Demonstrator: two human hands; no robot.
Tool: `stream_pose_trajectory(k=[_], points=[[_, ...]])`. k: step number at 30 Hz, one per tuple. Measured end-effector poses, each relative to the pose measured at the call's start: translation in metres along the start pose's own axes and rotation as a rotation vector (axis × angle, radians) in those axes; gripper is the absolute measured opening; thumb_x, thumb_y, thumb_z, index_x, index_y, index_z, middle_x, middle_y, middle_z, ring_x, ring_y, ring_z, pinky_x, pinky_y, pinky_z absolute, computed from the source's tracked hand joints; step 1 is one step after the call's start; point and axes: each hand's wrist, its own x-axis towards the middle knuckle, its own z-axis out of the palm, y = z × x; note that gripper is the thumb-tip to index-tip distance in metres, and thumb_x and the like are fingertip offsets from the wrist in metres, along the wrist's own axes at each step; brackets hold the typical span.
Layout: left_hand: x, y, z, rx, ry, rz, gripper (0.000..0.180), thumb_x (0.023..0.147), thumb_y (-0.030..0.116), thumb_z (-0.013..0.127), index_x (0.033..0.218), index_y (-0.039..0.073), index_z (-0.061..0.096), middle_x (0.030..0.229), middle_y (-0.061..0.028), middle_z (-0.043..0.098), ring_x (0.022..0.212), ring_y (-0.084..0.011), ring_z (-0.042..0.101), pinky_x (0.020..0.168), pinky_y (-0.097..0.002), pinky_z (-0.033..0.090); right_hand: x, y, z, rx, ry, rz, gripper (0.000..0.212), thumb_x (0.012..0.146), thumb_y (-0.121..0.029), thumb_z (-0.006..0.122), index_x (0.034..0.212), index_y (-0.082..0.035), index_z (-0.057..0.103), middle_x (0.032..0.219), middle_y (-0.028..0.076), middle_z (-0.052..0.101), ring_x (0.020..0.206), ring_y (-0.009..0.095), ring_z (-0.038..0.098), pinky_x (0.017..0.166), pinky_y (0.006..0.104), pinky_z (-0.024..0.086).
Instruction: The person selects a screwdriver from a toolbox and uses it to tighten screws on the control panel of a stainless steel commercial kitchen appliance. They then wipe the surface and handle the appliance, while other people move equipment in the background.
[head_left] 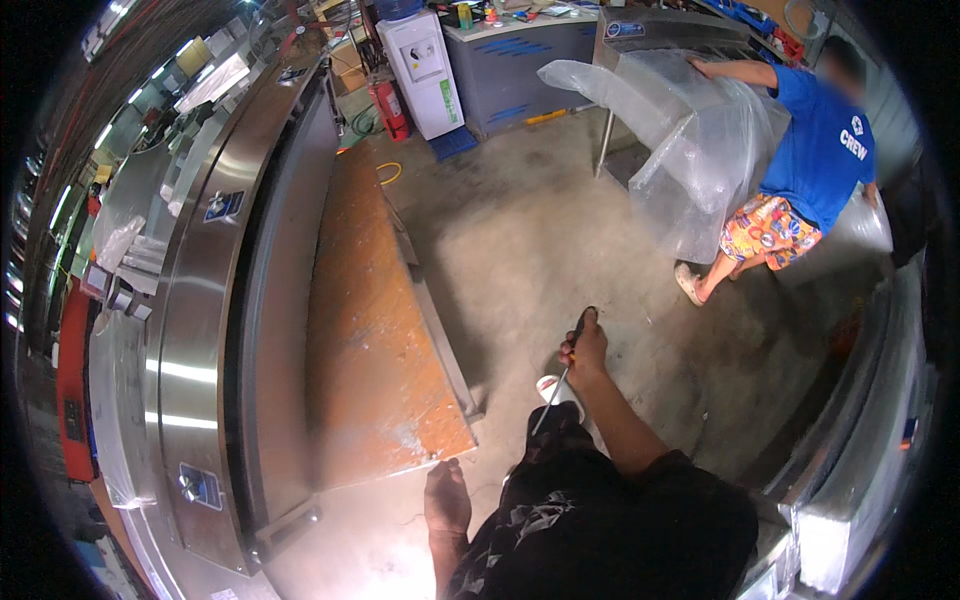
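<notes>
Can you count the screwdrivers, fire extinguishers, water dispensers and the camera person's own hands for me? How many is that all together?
Screwdriver: 1
Red fire extinguisher: 1
White water dispenser: 1
Left hand and right hand: 2
Total that I can clearly see: 5

Passage up the frame's middle
Concrete floor gives room at centre; close above the left hand, the orange-brown panel obstructs, steel unit beyond at left; plastic-wrapped unit and co-worker block the upper right.
</notes>
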Motion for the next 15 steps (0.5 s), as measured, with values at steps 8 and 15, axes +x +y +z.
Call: stream_pose_trajectory(k=[8,15], points=[[0.210,-0.048,0.121,1.380,-0.066,0.484,0.026,0.105,0.021,0.053,0.115,0.002,0.068,0.108,-0.0182,0.072,0.101,-0.0326,0.068,0.090,-0.0409,0.052,0.176,-0.113,0.086,-0.345,-0.179,-0.317,0.029,0.105,-0.040,0.055,0.106,-0.011,0.049,0.071,0.002,0.053,0.043,0.015,0.049,0.036,0.0347,0.040],[0.381,-0.098,0.276,1.230,-0.116,0.266,0.033,0.108,0.028,0.047,0.115,0.003,0.066,0.118,-0.0171,0.071,0.111,-0.0297,0.067,0.096,-0.0382,0.052,0.442,-0.263,0.124,-0.876,-0.152,-0.946,0.033,0.103,-0.028,0.062,0.123,-0.002,0.058,0.090,0.010,0.066,0.082,0.019,0.062,0.078,0.0343,0.051]])
